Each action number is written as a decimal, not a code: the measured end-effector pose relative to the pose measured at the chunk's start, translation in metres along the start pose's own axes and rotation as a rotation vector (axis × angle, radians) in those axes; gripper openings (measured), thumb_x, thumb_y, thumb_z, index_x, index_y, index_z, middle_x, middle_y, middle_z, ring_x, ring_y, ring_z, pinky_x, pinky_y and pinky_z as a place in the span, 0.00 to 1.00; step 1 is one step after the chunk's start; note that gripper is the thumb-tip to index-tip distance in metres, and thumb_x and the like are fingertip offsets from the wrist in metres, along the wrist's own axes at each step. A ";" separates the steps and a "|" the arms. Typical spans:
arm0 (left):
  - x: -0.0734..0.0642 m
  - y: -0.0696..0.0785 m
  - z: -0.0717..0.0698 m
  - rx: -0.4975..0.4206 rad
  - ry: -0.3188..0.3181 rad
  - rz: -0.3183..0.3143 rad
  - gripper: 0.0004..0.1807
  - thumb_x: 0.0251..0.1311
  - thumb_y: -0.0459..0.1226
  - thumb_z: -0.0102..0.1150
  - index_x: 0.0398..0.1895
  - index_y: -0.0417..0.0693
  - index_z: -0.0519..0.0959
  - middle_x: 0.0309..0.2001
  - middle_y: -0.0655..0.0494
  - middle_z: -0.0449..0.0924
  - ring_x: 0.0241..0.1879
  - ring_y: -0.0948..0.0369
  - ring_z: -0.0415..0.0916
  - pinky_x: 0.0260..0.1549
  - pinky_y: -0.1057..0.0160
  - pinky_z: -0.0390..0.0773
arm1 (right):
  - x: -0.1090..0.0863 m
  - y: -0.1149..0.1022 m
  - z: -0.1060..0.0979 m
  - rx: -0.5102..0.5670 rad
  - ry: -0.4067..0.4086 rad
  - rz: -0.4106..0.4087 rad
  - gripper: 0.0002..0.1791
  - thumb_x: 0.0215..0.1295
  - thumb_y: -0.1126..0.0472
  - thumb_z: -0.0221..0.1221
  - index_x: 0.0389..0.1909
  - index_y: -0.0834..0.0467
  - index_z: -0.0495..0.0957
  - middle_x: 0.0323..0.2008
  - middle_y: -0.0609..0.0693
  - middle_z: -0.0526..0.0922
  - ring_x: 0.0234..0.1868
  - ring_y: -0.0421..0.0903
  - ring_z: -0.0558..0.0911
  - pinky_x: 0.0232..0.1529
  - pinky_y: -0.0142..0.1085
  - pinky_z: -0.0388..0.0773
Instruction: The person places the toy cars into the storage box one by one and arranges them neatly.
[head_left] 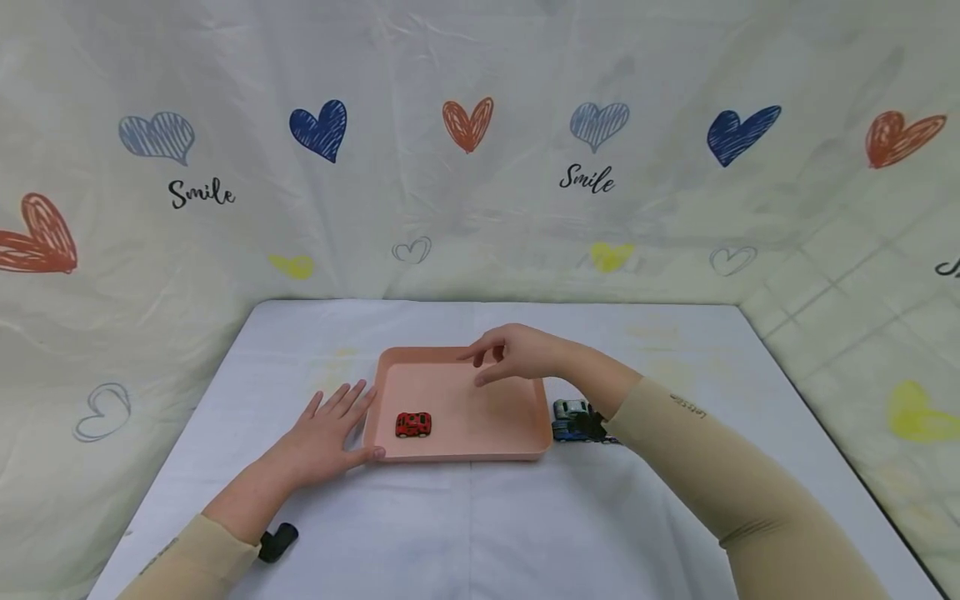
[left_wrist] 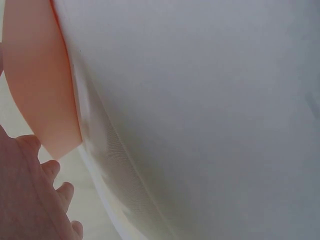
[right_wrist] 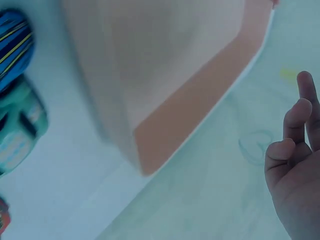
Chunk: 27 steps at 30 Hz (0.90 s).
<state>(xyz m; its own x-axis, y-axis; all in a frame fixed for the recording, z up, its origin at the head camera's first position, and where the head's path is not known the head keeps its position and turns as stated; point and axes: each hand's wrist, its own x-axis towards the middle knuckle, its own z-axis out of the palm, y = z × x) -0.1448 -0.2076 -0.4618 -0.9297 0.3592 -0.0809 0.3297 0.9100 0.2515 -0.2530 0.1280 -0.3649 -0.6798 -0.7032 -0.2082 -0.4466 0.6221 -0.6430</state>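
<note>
A shallow pink tray (head_left: pixel 457 396) lies on the white-covered table, with a red toy car (head_left: pixel 413 425) inside near its left end. At the tray's left side, my left hand (head_left: pixel 326 437) has its fingers spread and its thumb by the front left corner. My right hand (head_left: pixel 521 354) hovers over the tray's back right part, fingers loosely bent and nothing held. To the right of the tray stand a green toy car (right_wrist: pixel 22 125) and a blue toy car (right_wrist: pixel 15 47) with yellow stripes, partly hidden by my right forearm in the head view.
A small red thing (right_wrist: pixel 3 217), cut off by the frame, is beside the green car in the right wrist view. Behind the table hangs a pale curtain (head_left: pixel 510 208) printed with hearts. A black device (head_left: pixel 278 542) sits at my left wrist.
</note>
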 end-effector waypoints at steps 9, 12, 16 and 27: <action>0.002 -0.002 0.001 0.006 0.001 -0.005 0.55 0.57 0.68 0.57 0.80 0.51 0.51 0.79 0.48 0.47 0.77 0.44 0.44 0.72 0.36 0.39 | -0.045 0.035 -0.010 0.008 0.029 0.069 0.22 0.62 0.50 0.69 0.57 0.41 0.82 0.47 0.47 0.83 0.38 0.47 0.74 0.34 0.39 0.73; 0.002 -0.003 0.003 0.012 0.004 -0.001 0.55 0.57 0.68 0.56 0.80 0.50 0.51 0.79 0.47 0.47 0.77 0.44 0.44 0.72 0.36 0.39 | -0.061 0.050 -0.009 -0.002 0.019 0.076 0.22 0.63 0.50 0.68 0.59 0.43 0.81 0.47 0.48 0.83 0.36 0.47 0.74 0.32 0.38 0.72; 0.001 -0.003 0.004 0.002 0.012 0.009 0.55 0.57 0.68 0.56 0.79 0.50 0.52 0.78 0.47 0.48 0.76 0.43 0.44 0.71 0.35 0.39 | -0.080 0.069 -0.007 -0.010 0.019 0.108 0.24 0.63 0.50 0.67 0.60 0.47 0.80 0.47 0.49 0.83 0.34 0.47 0.74 0.29 0.38 0.73; 0.001 -0.004 0.005 0.021 -0.001 -0.001 0.55 0.56 0.70 0.54 0.80 0.51 0.51 0.79 0.49 0.47 0.77 0.45 0.43 0.72 0.37 0.38 | -0.103 0.097 -0.007 0.046 0.018 0.172 0.23 0.63 0.54 0.67 0.59 0.52 0.81 0.49 0.55 0.82 0.31 0.51 0.77 0.27 0.41 0.79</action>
<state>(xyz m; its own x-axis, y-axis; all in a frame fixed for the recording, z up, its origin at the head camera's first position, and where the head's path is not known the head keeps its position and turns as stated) -0.1466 -0.2098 -0.4675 -0.9298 0.3587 -0.0817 0.3325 0.9144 0.2310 -0.2310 0.2631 -0.4007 -0.7541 -0.5815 -0.3054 -0.2959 0.7159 -0.6324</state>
